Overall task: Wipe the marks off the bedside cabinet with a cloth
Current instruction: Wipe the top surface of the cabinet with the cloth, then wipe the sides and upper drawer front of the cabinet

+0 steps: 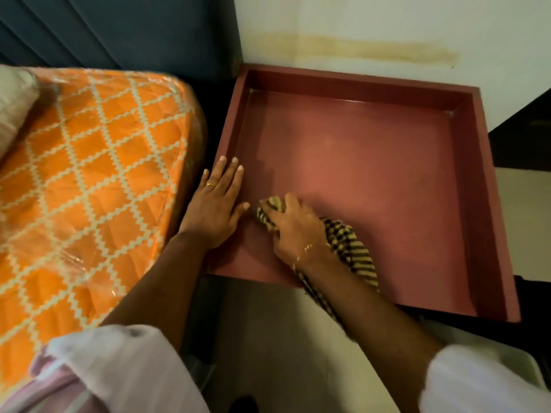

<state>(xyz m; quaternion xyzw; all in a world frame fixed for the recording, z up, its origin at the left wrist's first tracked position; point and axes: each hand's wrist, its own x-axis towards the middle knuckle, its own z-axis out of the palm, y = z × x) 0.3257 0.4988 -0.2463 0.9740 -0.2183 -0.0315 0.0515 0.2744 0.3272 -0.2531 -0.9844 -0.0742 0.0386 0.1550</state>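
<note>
The bedside cabinet [372, 174] has a dull red top with a raised rim on its left, back and right sides. My right hand [293, 231] is closed on a tan cloth with dark stripes [348, 245] and presses it on the near left part of the top. The cloth trails back under my right wrist and over the front edge. My left hand [216, 204] lies flat with its fingers spread on the cabinet's left rim, just left of the cloth. Faint pale smudges show on the top's middle.
A bed with an orange and white patterned mattress in clear plastic [89, 180] stands close on the left. A white wall with a yellowish stain [357, 50] rises behind the cabinet. Dark furniture [530, 138] is at the right, pale floor below.
</note>
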